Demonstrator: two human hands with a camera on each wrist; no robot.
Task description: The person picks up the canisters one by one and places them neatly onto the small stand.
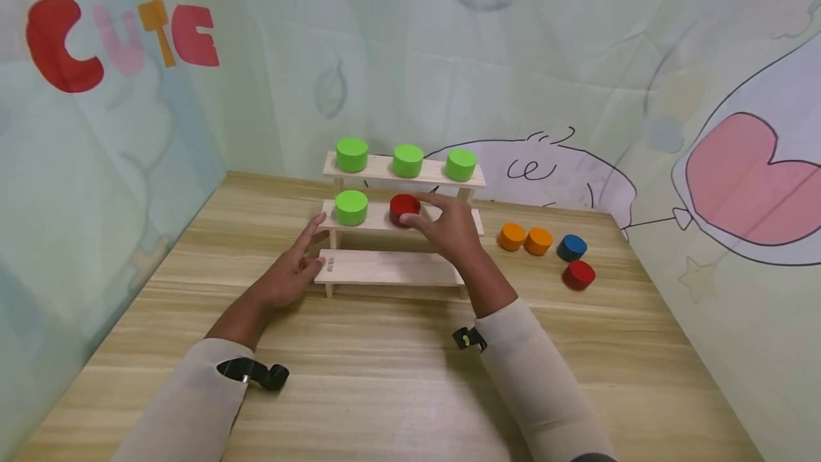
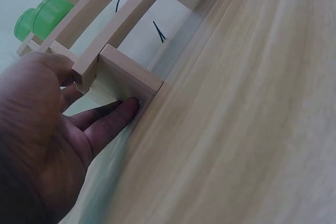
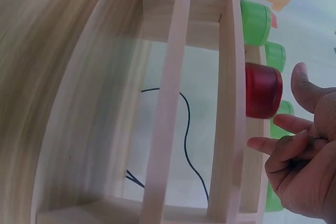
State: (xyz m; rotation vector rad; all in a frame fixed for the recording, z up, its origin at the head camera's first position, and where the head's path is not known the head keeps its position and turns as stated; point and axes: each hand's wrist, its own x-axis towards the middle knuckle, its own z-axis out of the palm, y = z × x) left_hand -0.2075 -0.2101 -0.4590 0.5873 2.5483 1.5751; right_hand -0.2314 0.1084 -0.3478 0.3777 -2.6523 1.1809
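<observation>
A three-step wooden rack (image 1: 385, 267) stands before me. My left hand (image 1: 288, 273) touches its left end, fingers mostly straight; in the left wrist view, fingertips (image 2: 131, 104) rest against the end panel. On the middle step sits a red cylinder (image 1: 403, 218), right of a green cylinder (image 1: 350, 209). My right hand (image 1: 452, 227) is around the red one from the right. The right wrist view shows its thumb (image 3: 301, 77) spread off the red cylinder (image 3: 263, 92), with a fingertip close to its edge. Along the top step stand three green cylinders (image 1: 407, 162).
On the table (image 1: 359, 383), right of the rack, are two orange cylinders (image 1: 512, 237), a blue cylinder (image 1: 572, 248) and another red cylinder (image 1: 579, 276). Printed fabric walls (image 1: 398, 55) enclose the table behind and at both sides. Dark straps circle both sleeves.
</observation>
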